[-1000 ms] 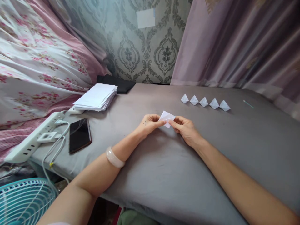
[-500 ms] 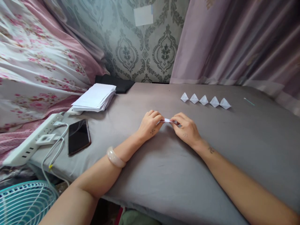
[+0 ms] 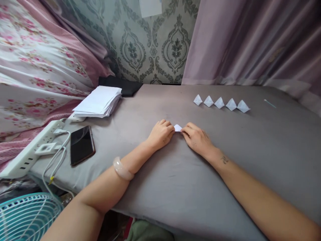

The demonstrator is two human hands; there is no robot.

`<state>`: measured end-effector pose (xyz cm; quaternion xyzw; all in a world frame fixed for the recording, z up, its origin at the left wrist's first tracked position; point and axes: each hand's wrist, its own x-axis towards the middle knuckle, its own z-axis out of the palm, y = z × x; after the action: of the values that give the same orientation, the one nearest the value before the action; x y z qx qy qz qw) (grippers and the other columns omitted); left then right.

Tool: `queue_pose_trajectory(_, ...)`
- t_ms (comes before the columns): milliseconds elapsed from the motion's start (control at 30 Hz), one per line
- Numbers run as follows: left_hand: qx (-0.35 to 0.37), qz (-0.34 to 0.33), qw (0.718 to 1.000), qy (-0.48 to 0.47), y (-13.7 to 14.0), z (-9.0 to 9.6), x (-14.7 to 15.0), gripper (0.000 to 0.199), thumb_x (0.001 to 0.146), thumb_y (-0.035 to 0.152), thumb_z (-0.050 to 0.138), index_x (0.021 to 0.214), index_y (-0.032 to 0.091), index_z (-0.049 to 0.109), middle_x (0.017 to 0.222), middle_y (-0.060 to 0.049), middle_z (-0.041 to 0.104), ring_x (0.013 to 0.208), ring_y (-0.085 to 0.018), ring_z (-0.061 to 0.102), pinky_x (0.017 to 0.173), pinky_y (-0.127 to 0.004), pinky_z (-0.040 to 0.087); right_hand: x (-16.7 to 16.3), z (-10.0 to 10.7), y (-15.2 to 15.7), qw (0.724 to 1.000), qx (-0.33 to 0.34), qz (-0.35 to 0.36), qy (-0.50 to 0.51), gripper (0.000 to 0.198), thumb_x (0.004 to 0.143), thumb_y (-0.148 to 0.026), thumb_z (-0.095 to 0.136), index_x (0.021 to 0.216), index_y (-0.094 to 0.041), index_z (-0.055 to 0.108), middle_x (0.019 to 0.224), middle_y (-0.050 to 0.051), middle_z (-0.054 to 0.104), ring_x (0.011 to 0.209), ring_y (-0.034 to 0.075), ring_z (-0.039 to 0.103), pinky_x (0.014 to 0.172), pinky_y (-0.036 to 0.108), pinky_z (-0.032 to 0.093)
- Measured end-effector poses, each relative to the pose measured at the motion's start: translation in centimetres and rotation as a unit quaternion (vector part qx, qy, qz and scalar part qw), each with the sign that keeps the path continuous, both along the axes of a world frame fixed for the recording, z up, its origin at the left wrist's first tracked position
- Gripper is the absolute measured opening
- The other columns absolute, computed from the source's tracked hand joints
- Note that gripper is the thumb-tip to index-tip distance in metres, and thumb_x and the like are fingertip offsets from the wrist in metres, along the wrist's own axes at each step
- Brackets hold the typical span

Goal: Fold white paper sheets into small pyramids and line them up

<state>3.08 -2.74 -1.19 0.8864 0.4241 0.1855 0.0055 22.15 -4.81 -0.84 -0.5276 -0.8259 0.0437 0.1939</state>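
Note:
A small piece of folded white paper (image 3: 178,128) is pinched between my two hands near the middle of the grey-covered table (image 3: 160,187). My left hand (image 3: 162,134) grips its left end, fingers curled and closed. On the opposite end, my right hand (image 3: 197,138) has thumb and fingers pressed together. Only the paper's middle shows, as a low pointed shape; its ends are hidden under the fingers. Beyond my right hand stands a row of several folded white paper shapes (image 3: 219,103), each with a peaked top.
At the left lie a stack of white paper (image 3: 97,102), a black phone (image 3: 82,145) and a white power strip (image 3: 35,150) with cables. A black folded item (image 3: 122,86) is behind the stack. A thin stick (image 3: 270,103) lies far right. A fan (image 3: 27,217) stands below the left edge.
The paper between my hands now shows a taller peak above its lower edge. My fingers have shifted slightly on it, and the camera view has tilted a little downward.

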Motion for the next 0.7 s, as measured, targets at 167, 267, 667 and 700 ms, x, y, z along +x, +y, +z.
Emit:
queue_pose_trajectory(167,-0.116,0.072,0.981,-0.136,0.1,-0.2,0.0,0.016,0.087,0.029,0.059,0.084,0.018,0.07,0.085,-0.006,0.065,0.083,-0.019,0.055,0.081,-0.032,0.045,0.6,-0.2,1.0,0.99,-0.072,-0.023,0.115,0.019,0.09,-0.032,0.054,0.09,-0.023,0.071,0.096,0.003,0.063,0.081,0.016,0.059,0.073,0.028,0.042)
queue_pose_trajectory(267,-0.158,0.116,0.967,-0.164,0.1,0.3,0.1,0.014,0.084,0.028,0.063,0.082,0.016,0.07,0.08,-0.006,0.063,0.078,-0.017,0.056,0.078,-0.031,0.046,0.6,-0.4,1.6,0.984,-0.085,-0.044,0.151,0.02,0.088,-0.034,0.056,0.083,-0.023,0.072,0.095,0.003,0.062,0.077,0.015,0.058,0.076,0.029,0.043)
queue_pose_trajectory(667,-0.194,0.17,0.949,-0.184,0.3,0.6,0.5,0.014,0.083,0.023,0.06,0.08,0.014,0.07,0.086,-0.008,0.063,0.08,-0.017,0.057,0.084,-0.035,0.048,0.2,-0.9,2.3,0.982,-0.083,-0.099,0.137,0.025,0.085,-0.037,0.057,0.068,-0.02,0.062,0.092,0.005,0.063,0.073,0.016,0.057,0.073,0.031,0.043)
queue_pose_trajectory(700,-0.193,0.171,0.949,-0.183,0.3,0.5,0.5,0.014,0.083,0.023,0.059,0.081,0.014,0.07,0.087,-0.009,0.062,0.081,-0.018,0.057,0.085,-0.036,0.048,0.2,-0.9,2.3,0.983,-0.079,-0.101,0.131,0.025,0.085,-0.037,0.056,0.068,-0.02,0.062,0.091,0.005,0.063,0.072,0.016,0.057,0.072,0.032,0.043)
